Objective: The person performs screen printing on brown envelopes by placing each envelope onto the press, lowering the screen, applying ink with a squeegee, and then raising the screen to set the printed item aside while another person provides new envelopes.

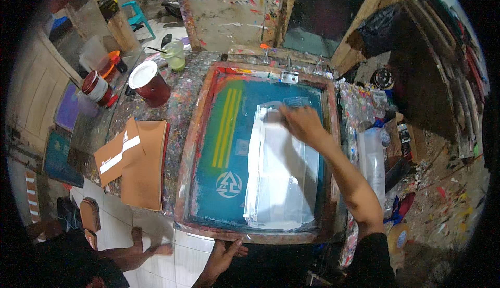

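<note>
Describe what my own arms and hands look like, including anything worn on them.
The right hand is gloveless, with no ring or watch discernible; the right forearm is bare up to a plain black sleeve ending near the elbow. The left hand is gloveless too; its sleeve is not visible.

And here's the wooden screen frame (234, 233), paint-stained all round, teal mesh (249, 91) stretched inside! Yellow stripes (227, 129) line the frame's left side; white ink (273, 189) floods its right half in a broad wet-looking band, a blurred tool (273, 115), perhaps a squeegee, at the far end.
</note>
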`<state>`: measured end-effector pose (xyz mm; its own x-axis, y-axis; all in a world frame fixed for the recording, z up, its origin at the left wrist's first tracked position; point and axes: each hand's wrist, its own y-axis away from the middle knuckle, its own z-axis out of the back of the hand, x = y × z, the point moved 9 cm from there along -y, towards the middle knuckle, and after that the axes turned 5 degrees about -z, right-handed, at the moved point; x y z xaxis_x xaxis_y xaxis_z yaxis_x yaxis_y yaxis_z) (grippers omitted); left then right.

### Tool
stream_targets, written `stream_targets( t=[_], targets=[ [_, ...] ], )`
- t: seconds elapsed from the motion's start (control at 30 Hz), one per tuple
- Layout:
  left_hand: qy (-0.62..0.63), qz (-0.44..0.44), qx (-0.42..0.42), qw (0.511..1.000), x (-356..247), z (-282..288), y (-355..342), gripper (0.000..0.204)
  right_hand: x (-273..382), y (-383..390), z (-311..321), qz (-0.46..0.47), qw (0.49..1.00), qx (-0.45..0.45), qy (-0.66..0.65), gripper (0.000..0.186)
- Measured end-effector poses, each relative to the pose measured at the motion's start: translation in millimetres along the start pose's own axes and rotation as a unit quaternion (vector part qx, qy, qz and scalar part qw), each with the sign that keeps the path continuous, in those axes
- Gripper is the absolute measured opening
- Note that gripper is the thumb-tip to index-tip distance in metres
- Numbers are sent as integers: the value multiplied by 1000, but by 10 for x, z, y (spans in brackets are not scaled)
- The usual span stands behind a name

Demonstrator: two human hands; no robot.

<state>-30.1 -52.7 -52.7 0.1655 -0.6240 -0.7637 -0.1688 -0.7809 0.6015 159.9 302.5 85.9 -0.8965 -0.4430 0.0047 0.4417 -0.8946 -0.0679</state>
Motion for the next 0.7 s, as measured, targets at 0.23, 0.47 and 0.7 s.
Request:
stream_targets(
  t=[0.23,0.47,0.7],
  targets=[
    [36,-47,-31,998,-104,-6,73,32,178,310,-139,4,999,-27,-39,34],
    [22,-16,-24,999,-138,-20,120,31,1030,1634,-54,26,994,4,-104,28],
    [32,-78,-39,996,-132,-43,35,27,1453,2414,-135,-8,992,94,-86,30]
  ],
)
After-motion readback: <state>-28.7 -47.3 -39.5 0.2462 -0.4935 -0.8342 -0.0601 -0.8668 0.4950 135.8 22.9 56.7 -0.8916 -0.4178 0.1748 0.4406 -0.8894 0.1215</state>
